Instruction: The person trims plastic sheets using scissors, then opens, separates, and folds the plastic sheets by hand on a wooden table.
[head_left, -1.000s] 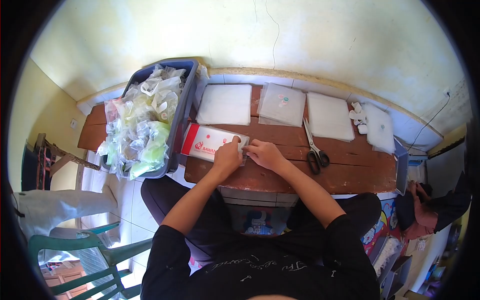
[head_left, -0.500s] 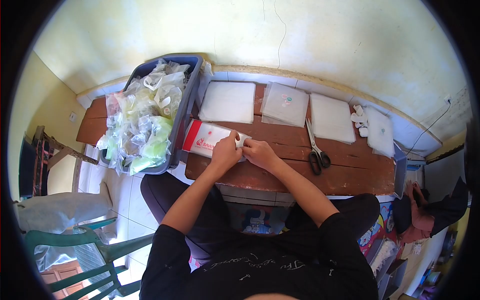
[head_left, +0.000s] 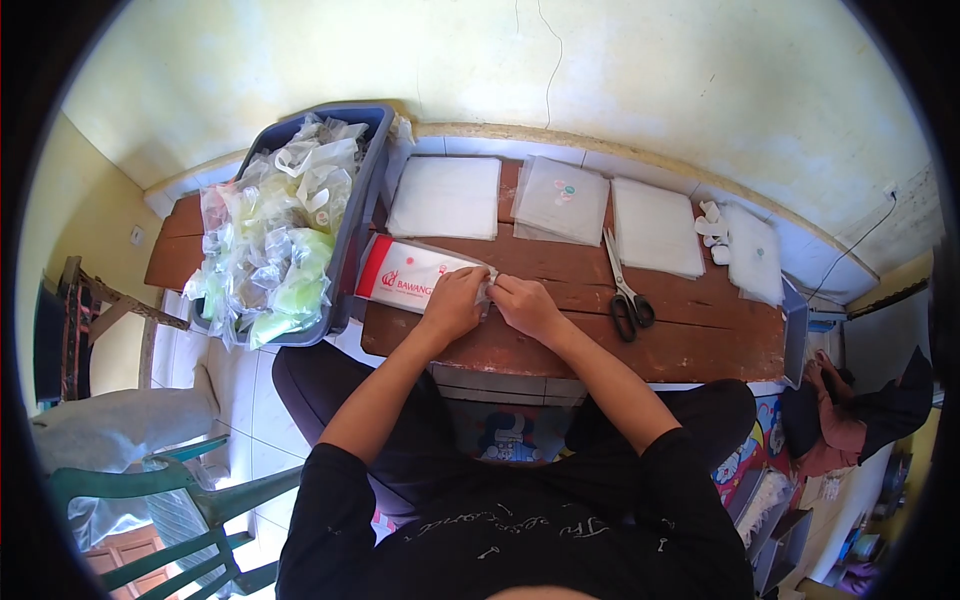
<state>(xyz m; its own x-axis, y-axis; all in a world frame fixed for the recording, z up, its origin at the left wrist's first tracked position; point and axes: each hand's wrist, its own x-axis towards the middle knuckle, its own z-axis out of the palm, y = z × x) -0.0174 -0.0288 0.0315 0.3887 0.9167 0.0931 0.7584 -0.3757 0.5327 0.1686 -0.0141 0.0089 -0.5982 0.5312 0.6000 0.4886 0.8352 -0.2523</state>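
Observation:
A white plastic packet [head_left: 410,272] with a red band and red lettering lies at the front left of the wooden bench. My left hand [head_left: 455,303] is over its right part, fingers closed on the packet's right end. My right hand [head_left: 526,307] meets it there, with its fingers pinched at the same end. The fingertips of both hands are close together, and the exact bit they grip is partly hidden. To the right of my hands lie black-handled scissors [head_left: 627,300], with the blades pointing toward the wall.
A grey bin [head_left: 376,165] heaped with crumpled plastic bags [head_left: 285,230] stands at the left. Stacks of clear bags [head_left: 445,198] line the back of the bench [head_left: 560,265], with white rolled pieces [head_left: 712,228] near the right end. A green chair [head_left: 190,490] is at lower left. Another person [head_left: 840,420] sits at far right.
My left hand has shifted slightly, uncovering more of the packet's red lettering. Both hands stay at its right end. The whole view has moved a little.

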